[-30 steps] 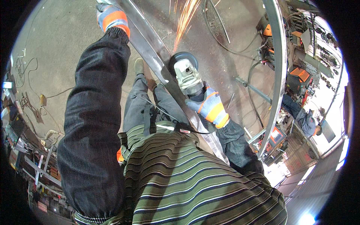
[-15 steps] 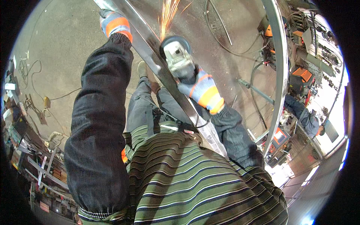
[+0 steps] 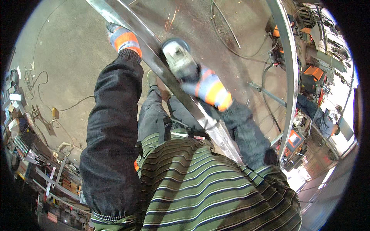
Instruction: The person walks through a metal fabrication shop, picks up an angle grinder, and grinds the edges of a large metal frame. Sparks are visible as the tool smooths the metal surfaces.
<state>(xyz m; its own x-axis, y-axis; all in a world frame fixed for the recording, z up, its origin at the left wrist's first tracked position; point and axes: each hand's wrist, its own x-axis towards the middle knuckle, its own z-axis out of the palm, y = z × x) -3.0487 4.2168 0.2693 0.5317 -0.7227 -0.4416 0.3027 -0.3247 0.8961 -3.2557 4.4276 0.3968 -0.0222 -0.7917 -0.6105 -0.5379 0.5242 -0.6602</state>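
Note:
A long shiny metal beam [image 3: 158,66] runs slantwise from the upper left down to my waist. My right hand [image 3: 211,89], in a striped knit glove, is wrapped round an angle grinder [image 3: 179,58]; its grip is partly hidden by the glove and blurred by motion. The grinder's dark disc lies at the beam's right edge; whether they touch I cannot tell. A few faint sparks [image 3: 171,21] show beyond the disc. Farther up the beam, my left hand [image 3: 124,37], gloved alike, is closed on the beam's left edge, its fingertips mostly hidden.
On the right stands a second long metal bar [image 3: 290,69], curved by the lens, with a short crosspiece [image 3: 269,94]. Cables [image 3: 227,42] lie on the concrete floor. Orange-and-black machines [image 3: 314,73] and another person [image 3: 323,121] are at the far right. Metal scraps [image 3: 50,177] pile up at left.
The bright spark stream has thinned to a few streaks. The grinder and my right hand have shifted slightly relative to the beam. My left hand keeps its place on the edge.

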